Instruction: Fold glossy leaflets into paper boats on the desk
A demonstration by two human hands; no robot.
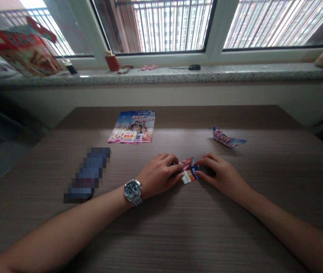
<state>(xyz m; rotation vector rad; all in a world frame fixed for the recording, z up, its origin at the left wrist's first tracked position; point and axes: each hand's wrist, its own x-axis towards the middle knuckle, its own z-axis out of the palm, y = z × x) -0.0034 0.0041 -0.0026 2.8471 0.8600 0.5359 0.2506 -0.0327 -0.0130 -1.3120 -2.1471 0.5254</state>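
From where I stand, a brown wood-grain worktop (156,235) stretches away from the person, whose bare forearms reach in from both sides. A silver metal watch with a dark dial (132,190) circles the left wrist. The left hand (158,174) has its fingers curled and nearly closed, the tips holding the left edge of a small, folded, multicoloured printed paper (189,173). That paper sits on the worktop between the hands, part of it raised. The right hand (224,174) is half curled, thumb and forefinger slightly parted at the paper's right edge — whether they pinch it, I cannot tell.

Left of the hands lies a dark, blurred-out flat oblong (90,174). Farther back on the right is a blue-and-pink folded paper shape with upturned ends (228,139); back on the left is a small stack of glossy blue-and-pink flyers (134,127).

Beyond the worktop runs a speckled grey stone sill (164,83). It carries a big red printed bag (30,53), a reddish-brown case with a strap (112,61) and something slim with a black end (194,67) — white-framed windows (161,26) rise behind them.
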